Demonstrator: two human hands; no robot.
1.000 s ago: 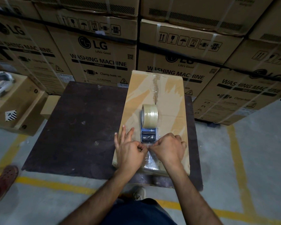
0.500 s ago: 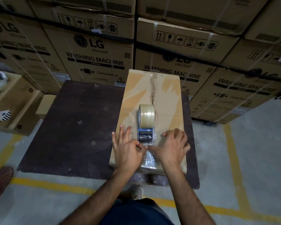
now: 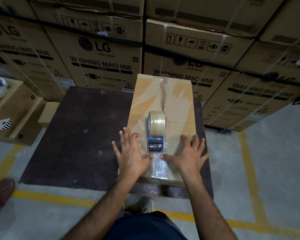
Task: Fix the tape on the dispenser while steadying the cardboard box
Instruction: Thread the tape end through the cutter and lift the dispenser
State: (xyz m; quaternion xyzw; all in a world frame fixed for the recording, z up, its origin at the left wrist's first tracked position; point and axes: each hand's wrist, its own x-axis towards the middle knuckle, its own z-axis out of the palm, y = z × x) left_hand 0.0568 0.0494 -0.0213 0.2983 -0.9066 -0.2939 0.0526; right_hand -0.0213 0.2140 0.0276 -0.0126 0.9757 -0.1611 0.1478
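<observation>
A long cardboard box [image 3: 178, 108] lies on a dark board. On its top stands a blue tape dispenser [image 3: 155, 144] with a roll of clear tape [image 3: 157, 122]. A crinkled strip of tape [image 3: 157, 166] runs from the dispenser toward the box's near edge. My left hand [image 3: 131, 153] lies flat on the box left of the dispenser, fingers spread. My right hand [image 3: 187, 155] lies flat to the right, fingers spread. Both thumbs point inward and touch the tape strip just below the dispenser.
The dark board [image 3: 80, 135] sits on a grey floor with yellow lines. Stacked washing-machine cartons [image 3: 100, 54] form a wall behind. Smaller cartons [image 3: 12, 108] stand at left. Another person's shoe [image 3: 0, 194] shows at the lower left, and my own shoe [image 3: 146, 205] below the board.
Both hands have opened from a pinch at the tape below the dispenser and spread flat, moving apart across the box top. The dispenser has stayed in place.
</observation>
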